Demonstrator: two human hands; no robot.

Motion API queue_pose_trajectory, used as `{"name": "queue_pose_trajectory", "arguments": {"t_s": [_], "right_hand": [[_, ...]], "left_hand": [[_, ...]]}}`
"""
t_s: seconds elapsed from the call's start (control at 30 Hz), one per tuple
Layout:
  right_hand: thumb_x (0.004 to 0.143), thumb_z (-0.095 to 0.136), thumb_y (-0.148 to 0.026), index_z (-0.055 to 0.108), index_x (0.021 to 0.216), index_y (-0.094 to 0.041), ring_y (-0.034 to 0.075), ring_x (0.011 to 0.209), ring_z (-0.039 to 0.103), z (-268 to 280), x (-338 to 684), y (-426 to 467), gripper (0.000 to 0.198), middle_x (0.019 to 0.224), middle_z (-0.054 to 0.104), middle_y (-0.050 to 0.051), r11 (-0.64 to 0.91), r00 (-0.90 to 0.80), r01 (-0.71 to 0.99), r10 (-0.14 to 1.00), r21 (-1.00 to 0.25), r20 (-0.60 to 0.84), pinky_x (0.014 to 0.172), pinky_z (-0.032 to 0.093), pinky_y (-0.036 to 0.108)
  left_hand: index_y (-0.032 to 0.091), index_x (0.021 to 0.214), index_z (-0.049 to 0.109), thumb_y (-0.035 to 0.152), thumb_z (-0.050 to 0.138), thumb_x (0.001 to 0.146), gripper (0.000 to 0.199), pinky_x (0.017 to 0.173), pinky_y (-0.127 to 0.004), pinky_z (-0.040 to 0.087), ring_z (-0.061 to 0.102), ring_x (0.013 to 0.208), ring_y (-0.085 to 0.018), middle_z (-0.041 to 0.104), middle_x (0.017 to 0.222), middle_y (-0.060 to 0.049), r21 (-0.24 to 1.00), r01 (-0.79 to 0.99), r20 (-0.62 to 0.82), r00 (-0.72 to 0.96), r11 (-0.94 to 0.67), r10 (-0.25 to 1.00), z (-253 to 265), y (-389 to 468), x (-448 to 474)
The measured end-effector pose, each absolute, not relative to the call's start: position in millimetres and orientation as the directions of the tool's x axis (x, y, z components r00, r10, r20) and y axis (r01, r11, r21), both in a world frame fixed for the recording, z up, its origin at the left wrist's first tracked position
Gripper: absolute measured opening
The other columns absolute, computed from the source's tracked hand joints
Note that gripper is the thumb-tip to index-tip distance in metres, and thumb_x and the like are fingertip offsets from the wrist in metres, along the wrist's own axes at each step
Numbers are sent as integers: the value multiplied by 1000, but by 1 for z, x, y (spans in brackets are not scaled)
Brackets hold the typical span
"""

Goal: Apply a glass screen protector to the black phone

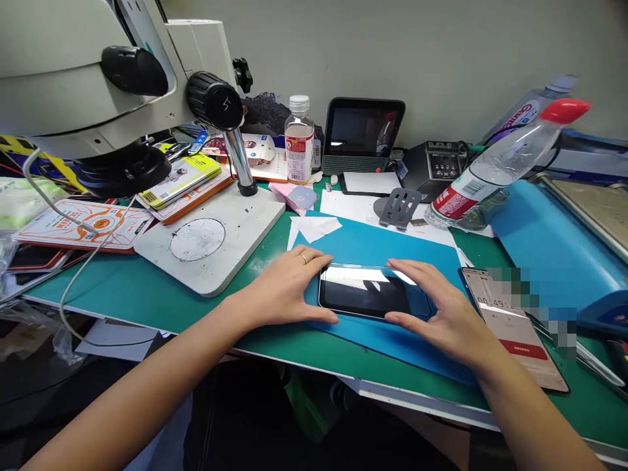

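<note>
A dark-screened smartphone [360, 297] lies flat on the blue mat [353, 335], with bright reflections along its far side. A clear, thin-edged sheet [420, 302], like a screen protector, overlaps it and reaches past its right end. My left hand [287, 288] curves around the phone's left end, fingers at the far edge and thumb at the near edge. My right hand [444, 311] spans the right part, fingertips on the far edge and thumb on the near edge of the clear sheet. Whether the sheet touches the screen, I cannot tell.
A microscope [122, 98] on a pale base [250, 222] stands left. A lit phone [515, 327] lies right, near metal tweezers [596, 366]. Behind are a grey phone stand [400, 208], a small bottle [299, 140], a red-capped bottle [490, 170] and a display [363, 134].
</note>
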State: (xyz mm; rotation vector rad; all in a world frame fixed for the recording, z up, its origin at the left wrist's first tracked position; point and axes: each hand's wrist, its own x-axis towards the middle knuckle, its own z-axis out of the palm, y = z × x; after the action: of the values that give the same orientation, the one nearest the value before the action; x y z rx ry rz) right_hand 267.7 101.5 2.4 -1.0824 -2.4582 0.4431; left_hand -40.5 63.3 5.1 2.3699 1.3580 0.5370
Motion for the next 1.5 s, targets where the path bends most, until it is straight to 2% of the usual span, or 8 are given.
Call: {"name": "queue_pose_trajectory", "arguments": {"t_s": [0.23, 0.47, 0.87, 1.17, 1.5], "right_hand": [[90, 72, -54, 46, 153, -33, 35, 136, 58, -4, 265, 102, 71, 145, 60, 12, 643, -626, 638, 753, -423, 200, 108, 55, 52], [90, 71, -56, 44, 155, -32, 37, 137, 57, -5, 265, 101, 74, 146, 60, 14, 657, -644, 642, 742, -396, 186, 107, 56, 54], [89, 71, -57, 39, 157, -33, 38, 138, 56, -6, 279, 104, 79, 150, 57, 14, 648, -641, 662, 750, -375, 164, 110, 53, 56], [90, 70, -58, 38, 159, -30, 35, 141, 54, 1, 278, 98, 81, 153, 55, 15, 615, -640, 689, 765, -385, 77, 112, 52, 57], [88, 70, -61, 44, 157, -28, 37, 136, 58, -1, 282, 99, 81, 149, 61, 15, 652, -655, 682, 746, -331, 119, 108, 55, 56]], "left_hand": [[22, 134, 61, 54, 86, 81, 67, 106, -46, 48, 57, 122, -31, 64, 131, -11, 529, 695, 167, 477, -487, 863, 1, 67, -48], [22, 131, 62, 50, 86, 82, 62, 106, -46, 48, 57, 121, -30, 65, 129, -10, 529, 688, 179, 483, -497, 857, 0, 68, -50], [24, 129, 62, 50, 85, 83, 58, 107, -47, 48, 59, 122, -31, 67, 129, -9, 533, 673, 189, 496, -512, 848, -4, 71, -53], [24, 131, 62, 53, 76, 89, 53, 105, -49, 49, 58, 123, -32, 65, 132, -10, 505, 689, 183, 503, -520, 845, -7, 69, -52], [26, 132, 63, 54, 77, 88, 54, 105, -48, 50, 57, 124, -33, 66, 132, -9, 509, 689, 179, 501, -516, 846, -6, 69, -51]]}}
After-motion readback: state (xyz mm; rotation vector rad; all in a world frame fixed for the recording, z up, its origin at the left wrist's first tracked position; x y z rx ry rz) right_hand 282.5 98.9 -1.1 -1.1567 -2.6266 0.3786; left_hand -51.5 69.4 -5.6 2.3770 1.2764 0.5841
